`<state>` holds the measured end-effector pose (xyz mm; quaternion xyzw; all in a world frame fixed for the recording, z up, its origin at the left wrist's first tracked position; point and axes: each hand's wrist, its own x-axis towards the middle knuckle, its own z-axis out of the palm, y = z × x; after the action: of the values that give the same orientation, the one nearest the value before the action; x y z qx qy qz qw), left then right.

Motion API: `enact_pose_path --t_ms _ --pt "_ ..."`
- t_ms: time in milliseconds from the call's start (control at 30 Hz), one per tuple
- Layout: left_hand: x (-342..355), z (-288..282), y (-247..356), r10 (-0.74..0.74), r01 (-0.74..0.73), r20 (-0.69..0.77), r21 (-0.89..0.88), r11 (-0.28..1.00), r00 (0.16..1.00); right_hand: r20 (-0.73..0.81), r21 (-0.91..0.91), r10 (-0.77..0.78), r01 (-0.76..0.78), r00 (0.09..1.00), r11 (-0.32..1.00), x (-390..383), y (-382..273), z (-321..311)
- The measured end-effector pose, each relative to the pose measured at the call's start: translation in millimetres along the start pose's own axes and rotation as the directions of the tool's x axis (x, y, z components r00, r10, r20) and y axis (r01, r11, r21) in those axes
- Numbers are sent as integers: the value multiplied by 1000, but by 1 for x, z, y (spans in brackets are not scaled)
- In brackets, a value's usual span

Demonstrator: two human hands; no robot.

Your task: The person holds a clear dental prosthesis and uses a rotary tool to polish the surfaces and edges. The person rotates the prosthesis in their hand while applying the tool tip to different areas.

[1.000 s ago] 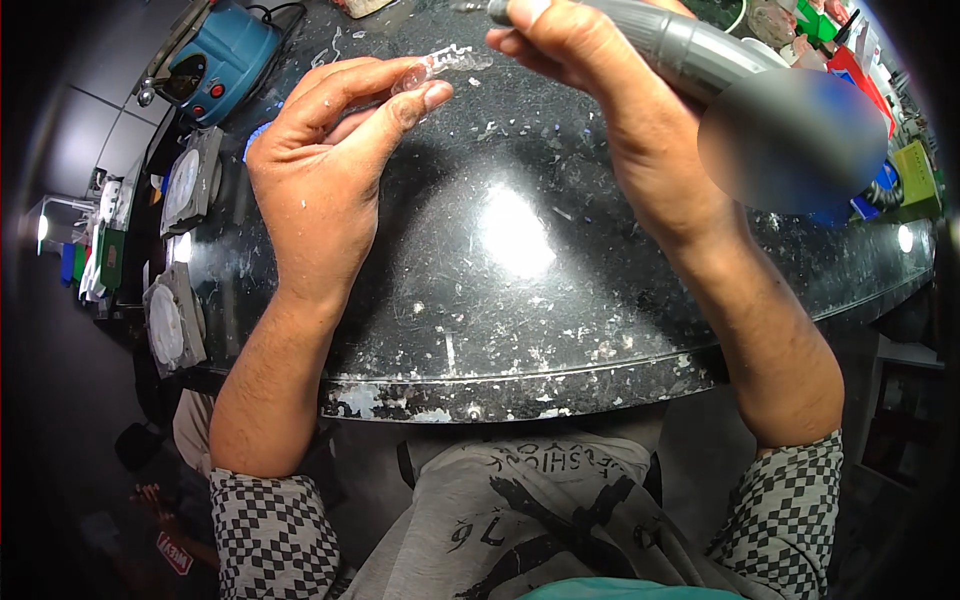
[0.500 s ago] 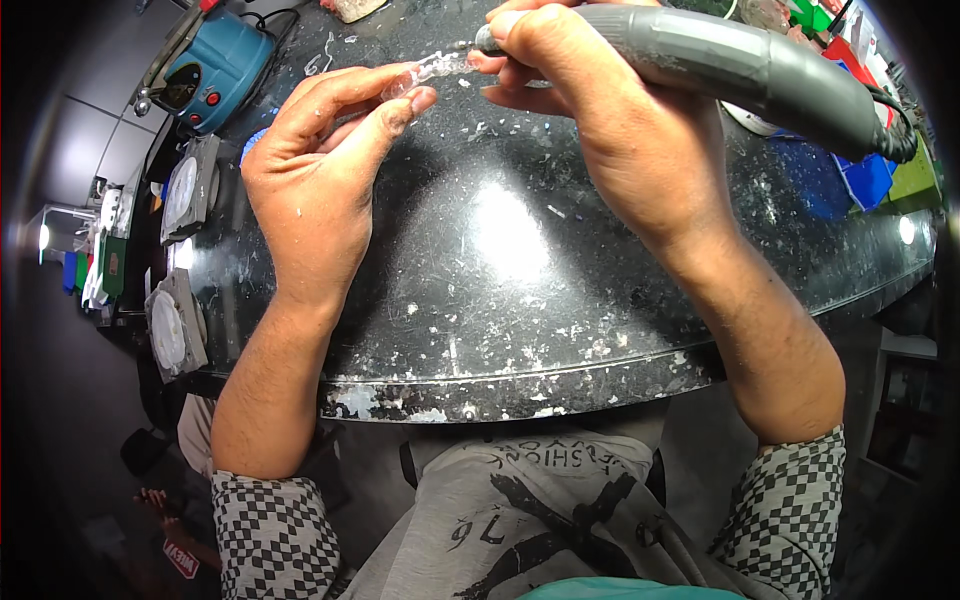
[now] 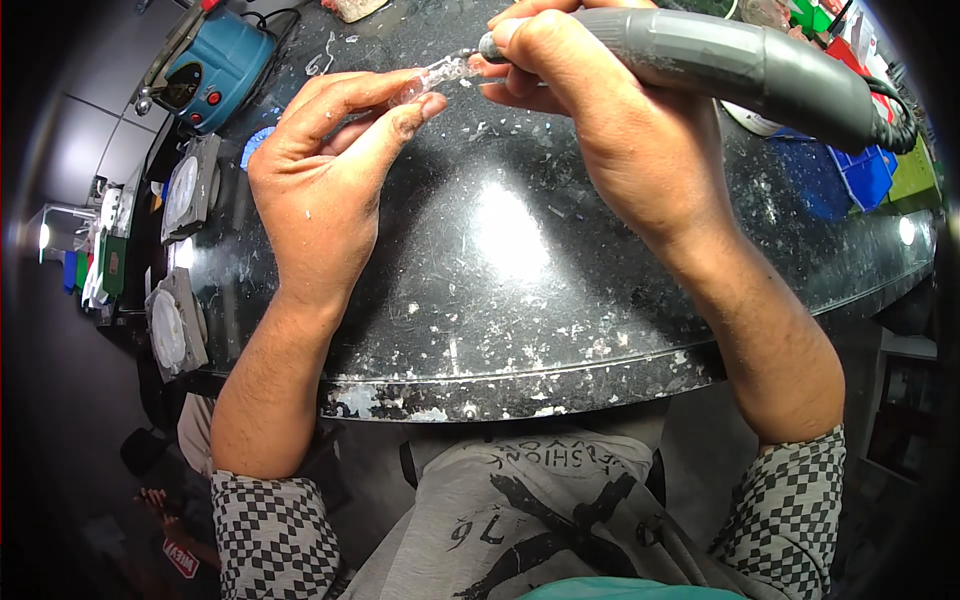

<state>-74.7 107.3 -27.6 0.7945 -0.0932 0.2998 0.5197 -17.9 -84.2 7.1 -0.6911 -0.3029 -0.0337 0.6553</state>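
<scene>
My left hand (image 3: pixel 325 180) pinches a small clear plastic dental aligner (image 3: pixel 438 76) between thumb and fingers, above the table. In my right hand (image 3: pixel 640 150) is a thick grey rotary handpiece (image 3: pixel 700 55), gripped like a pen, its cord trailing off to the right. The handpiece's thin tip points left and meets or nearly meets the upper edge of the aligner; actual contact is too small to tell. Fingertips of my right hand are close beside the aligner's right end.
A black, white-flecked table (image 3: pixel 480 330) spreads beneath both hands, with scattered clear scraps. At the far left stands a blue machine (image 3: pixel 215 75) with a red button. Two grey plaster-like slabs (image 3: pixel 178 325) lie along the left edge. Blue and green bins (image 3: pixel 868 178) are at right.
My left hand and the aligner have shifted slightly to the right. The aligner looks a little turned against the tip. My right hand and the handpiece have barely moved.
</scene>
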Motion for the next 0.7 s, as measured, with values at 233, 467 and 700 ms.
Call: enact_pose_path --t_ms 233,467,700 --pt "0 1 -1 -3 3 -11 -23 1000 1000 31 53 24 -26 999 998 0 -1 -1" --pt "-1 1 -1 -42 42 -15 -13 999 999 -12 -54 -5 4 1000 999 -1 1 3" --pt "-1 -1 -2 -32 32 -13 23 999 999 17 -47 1 0 1000 999 0 -1 -2"
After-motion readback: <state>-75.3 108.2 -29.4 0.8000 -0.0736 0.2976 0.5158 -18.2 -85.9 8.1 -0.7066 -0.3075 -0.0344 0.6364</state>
